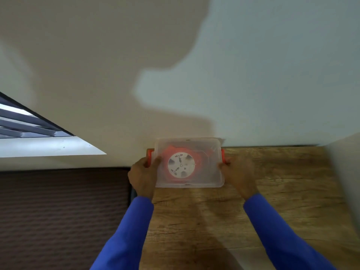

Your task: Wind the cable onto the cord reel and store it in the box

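A person in blue sleeves [136, 227] grips a translucent plastic box [206, 172] at both short ends, at the far left corner of a wood-grain bench [272, 191], hard against a pale, smooth wall [253, 75]. The box is a shallow rectangle with rounded corners, its frosted lid [206, 149] on and red latches [149, 155] at either end. Through the cloudy plastic shows the reel [181, 165], a round white disc with dark cut-outs, lying flat inside the box, with the orange cable [197, 158] wound in a ring around it. The left hand [143, 173] is closed on the left end, fingers curled over the red latch and thumb on the lid's edge. The right hand [236, 173] clasps the right end by the other latch, its fingers mostly hidden behind the box. The bench top is matte, streaked brown and tan with knots and dark cracks in the printed grain. Left of the bench lies a dark brown ribbed surface [58, 211] with a woven look. Further left, a white sill [48, 147] and grey slats [19, 123] cut across at an angle. A broad soft shadow [97, 55] falls across the wall above the box. The picture is slightly blurred.
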Tool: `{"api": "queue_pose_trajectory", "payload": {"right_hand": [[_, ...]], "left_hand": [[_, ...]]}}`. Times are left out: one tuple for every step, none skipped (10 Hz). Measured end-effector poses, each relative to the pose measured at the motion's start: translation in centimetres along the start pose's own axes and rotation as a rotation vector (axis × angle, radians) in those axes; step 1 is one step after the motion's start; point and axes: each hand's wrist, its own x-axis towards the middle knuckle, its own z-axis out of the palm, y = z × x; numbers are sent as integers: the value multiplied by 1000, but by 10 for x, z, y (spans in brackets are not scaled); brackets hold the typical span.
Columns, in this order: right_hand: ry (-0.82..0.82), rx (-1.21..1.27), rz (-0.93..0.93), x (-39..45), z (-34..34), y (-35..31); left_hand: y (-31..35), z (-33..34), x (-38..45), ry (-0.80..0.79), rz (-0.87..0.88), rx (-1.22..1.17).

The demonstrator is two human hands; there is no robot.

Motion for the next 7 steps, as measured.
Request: {"api": "queue_pose_trajectory", "payload": {"right_hand": [[86,-168,-47,-13,12,-13],[147,-162,-89,-15,15,-3],[112,-177,-203,-30,16,4],[176,-202,-297,-40,4,14],[340,-235,-419,-42,-34,7],[530,-209,-537,-32,-95,-19],[728,-150,-656,-34,-173,-55]], "left_hand": [[6,2,-13,122,197,310],[3,-1,-18,87,273,378],[-6,-5,-27,-55,363,391],[-6,-14,-43,-67,416,351],[25,-29,-61,26,537,324],[84,-44,-71,124,778,251],[158,-66,-85,233,1016,209]]}}
